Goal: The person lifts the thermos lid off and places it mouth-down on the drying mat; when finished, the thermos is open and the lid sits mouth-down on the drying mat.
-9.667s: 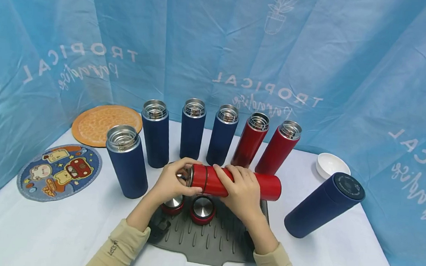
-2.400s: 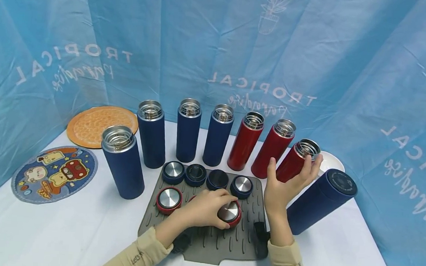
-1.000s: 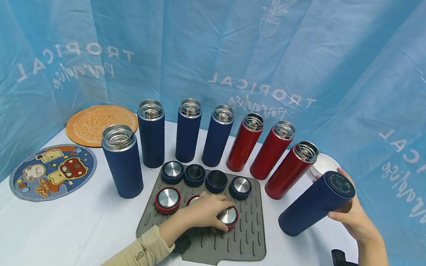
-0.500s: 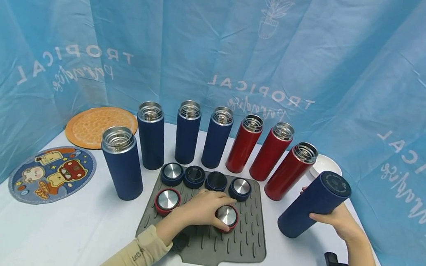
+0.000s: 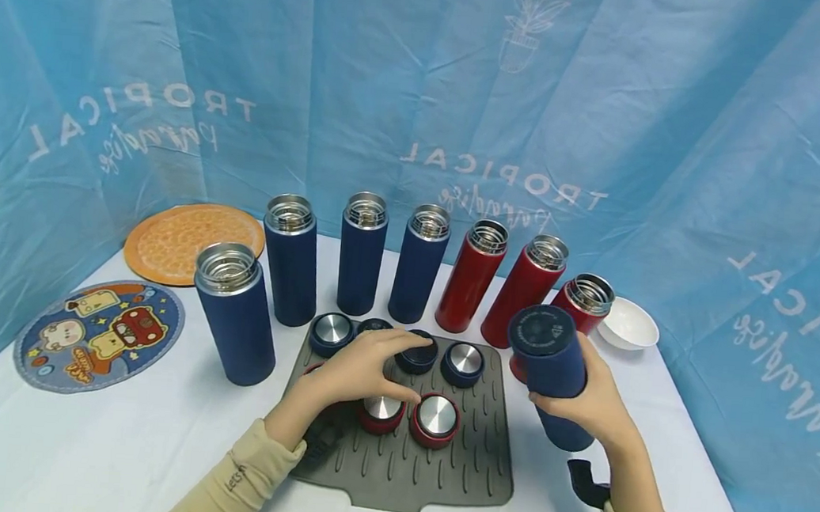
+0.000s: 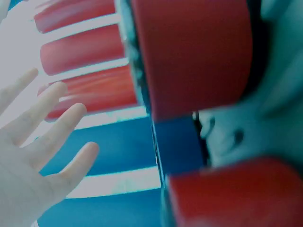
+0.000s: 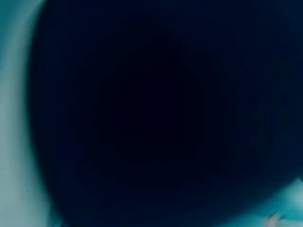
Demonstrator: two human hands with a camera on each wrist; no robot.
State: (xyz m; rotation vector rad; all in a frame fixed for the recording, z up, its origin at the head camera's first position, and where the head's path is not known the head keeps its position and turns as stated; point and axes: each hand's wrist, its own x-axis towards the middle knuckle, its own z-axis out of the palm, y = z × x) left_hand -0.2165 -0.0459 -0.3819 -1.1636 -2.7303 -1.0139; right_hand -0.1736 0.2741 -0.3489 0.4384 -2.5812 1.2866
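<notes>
My right hand (image 5: 596,400) grips a lidded dark blue thermos flask (image 5: 551,377), which leans at the right edge of the grey drying mat (image 5: 466,478). Whether its base touches the table I cannot tell. That flask's dark body (image 7: 161,113) fills most of the right wrist view. My left hand (image 5: 355,367) hovers over the mat with spread fingers and holds nothing. Close to its thumb are two red lids, one (image 5: 436,419) fully visible and one (image 5: 381,414) partly covered. The left wrist view shows a red lid (image 6: 194,56) beside the spread fingers (image 6: 71,127).
Blue lids (image 5: 463,363) line the mat's back row. Behind stand open blue flasks (image 5: 357,268) and open red flasks (image 5: 471,284); the rightmost red one is partly hidden. A white bowl (image 5: 628,325) is at right. Two round placemats, orange (image 5: 192,245) and cartoon-printed (image 5: 100,337), lie left.
The red flask earlier held in both hands now stands uncapped at right. My left hand has let go of the red lid and drawn back leftward. My right hand has brought the blue flask leftward.
</notes>
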